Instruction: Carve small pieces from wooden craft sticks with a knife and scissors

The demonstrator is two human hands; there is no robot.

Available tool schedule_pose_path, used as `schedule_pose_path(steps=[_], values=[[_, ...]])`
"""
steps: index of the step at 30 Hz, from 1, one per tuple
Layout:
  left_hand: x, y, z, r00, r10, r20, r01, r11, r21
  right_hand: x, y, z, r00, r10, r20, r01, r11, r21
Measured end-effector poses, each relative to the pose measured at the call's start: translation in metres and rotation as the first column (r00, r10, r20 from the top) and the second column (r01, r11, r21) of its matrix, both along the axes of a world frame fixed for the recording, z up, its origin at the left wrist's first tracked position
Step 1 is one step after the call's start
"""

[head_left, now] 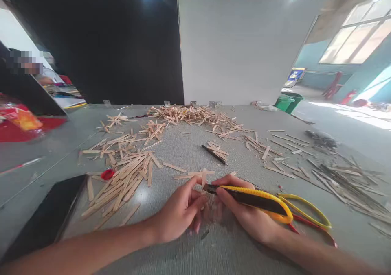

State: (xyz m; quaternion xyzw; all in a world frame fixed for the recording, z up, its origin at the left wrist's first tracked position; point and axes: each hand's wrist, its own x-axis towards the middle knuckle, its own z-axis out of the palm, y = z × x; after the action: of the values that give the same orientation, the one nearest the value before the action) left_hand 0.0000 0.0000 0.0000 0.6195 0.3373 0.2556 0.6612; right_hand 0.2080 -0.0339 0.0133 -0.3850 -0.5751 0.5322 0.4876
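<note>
Between the fingers of my left hand (185, 204) stands a short wooden craft stick (204, 177), its rounded end pointing up. My right hand (244, 208) is closed around a yellow and black utility knife (256, 199). The knife's front end meets the stick near its lower part; the blade itself is too small to make out. Beyond my hands lies a dark pen (214, 154) beside a few stick pieces. A fan of craft sticks (125, 183) spreads to the left of my left hand.
Many short stick pieces (189, 114) are heaped at the back, by the partition. A black phone-like slab (45, 218) and a red cap (107, 174) lie left. Yellow and red handles (308, 214) rest right, near thin scraps (351, 185). A person (45, 77) sits far left.
</note>
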Motion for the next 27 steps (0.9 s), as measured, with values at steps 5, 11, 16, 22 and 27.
schedule_pose_path(steps=[5, 11, 16, 22, 27], values=[[-0.002, -0.003, 0.005, 1.0, -0.013, 0.023, 0.013, 1.0, -0.013, 0.002, -0.002, -0.007, 1.0, 0.001, -0.008, -0.001, 1.0, -0.011], [-0.001, -0.001, 0.006, 0.999, -0.015, 0.043, 0.016, 1.0, -0.019, 0.002, -0.004, -0.007, 0.999, 0.021, 0.023, -0.024, 0.992, 0.121], [0.0, -0.001, 0.006, 1.0, -0.004, 0.028, 0.004, 1.0, -0.01, 0.002, -0.006, -0.007, 0.99, -0.064, 0.128, 0.016, 0.938, 0.348], [0.001, -0.003, 0.008, 1.0, 0.005, -0.018, -0.004, 1.0, 0.028, 0.002, -0.011, -0.005, 0.989, -0.111, 0.1, 0.086, 0.97, 0.226], [-0.001, -0.005, 0.016, 0.996, -0.012, -0.09, 0.022, 0.994, 0.111, -0.002, -0.009, -0.01, 0.977, -0.214, -0.006, 0.213, 0.966, 0.149]])
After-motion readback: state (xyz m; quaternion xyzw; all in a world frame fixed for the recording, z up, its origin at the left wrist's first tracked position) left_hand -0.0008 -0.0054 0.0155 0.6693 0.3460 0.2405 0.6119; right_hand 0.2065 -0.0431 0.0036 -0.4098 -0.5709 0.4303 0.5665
